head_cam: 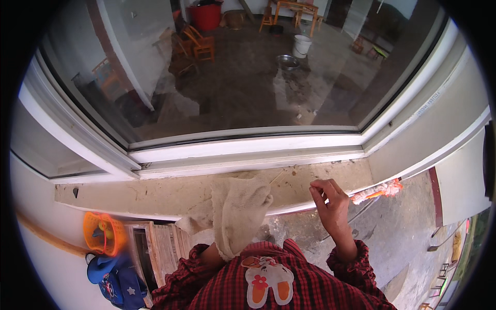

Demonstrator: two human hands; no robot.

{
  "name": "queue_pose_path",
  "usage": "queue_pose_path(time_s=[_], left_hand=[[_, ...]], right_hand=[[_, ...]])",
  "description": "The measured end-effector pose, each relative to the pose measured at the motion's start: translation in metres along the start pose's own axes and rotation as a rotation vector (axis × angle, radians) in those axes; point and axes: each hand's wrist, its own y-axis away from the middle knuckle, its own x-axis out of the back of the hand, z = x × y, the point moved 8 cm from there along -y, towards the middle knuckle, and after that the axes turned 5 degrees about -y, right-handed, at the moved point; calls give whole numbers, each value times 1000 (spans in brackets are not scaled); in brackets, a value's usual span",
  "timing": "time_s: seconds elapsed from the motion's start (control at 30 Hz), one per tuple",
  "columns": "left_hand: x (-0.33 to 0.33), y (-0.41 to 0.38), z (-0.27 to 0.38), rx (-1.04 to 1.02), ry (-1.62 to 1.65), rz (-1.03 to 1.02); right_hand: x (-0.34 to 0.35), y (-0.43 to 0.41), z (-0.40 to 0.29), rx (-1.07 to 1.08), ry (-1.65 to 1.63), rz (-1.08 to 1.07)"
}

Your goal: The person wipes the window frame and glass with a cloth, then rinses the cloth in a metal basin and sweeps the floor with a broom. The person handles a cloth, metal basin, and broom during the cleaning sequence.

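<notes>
A beige cloth point(240, 209) lies draped over my left hand, which is hidden beneath it; only the wrist shows below. Cloth and hand are over the near edge of the window sill point(162, 195). A thin pale stick or straw point(277, 176) rests on the sill just beyond the cloth's right end. My right hand point(329, 197) is raised at the sill's near edge, thumb and fingertips pinched together; whether something tiny is between them cannot be seen. Ahead stands the closed glass window point(240, 85) in its white frame point(248, 149).
An orange plastic basket point(87, 232) hangs at the left wall above a blue bag point(120, 279), beside a wooden cabinet point(166, 248). A pink and orange duster or mop head point(381, 190) is right of my hand. Through the glass show a white bucket point(301, 45) and metal basin point(287, 62).
</notes>
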Motion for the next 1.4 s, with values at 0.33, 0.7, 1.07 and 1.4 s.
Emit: queue_pose_path(time_s=[0.33, 0.7, 1.07, 1.4], left_hand=[[68, 6, -62, 746, 260, 321], [46, -8, -57, 646, 62, 22], [42, -8, -65, 660, -32, -91], [46, -2, -64, 654, -100, -9]], right_hand=[[81, -24, 125, -63, 532, 210], [54, -24, 99, 139, 383, 226], [51, -34, 102, -37, 450, 17], [42, -33, 86, 129, 299, -2]])
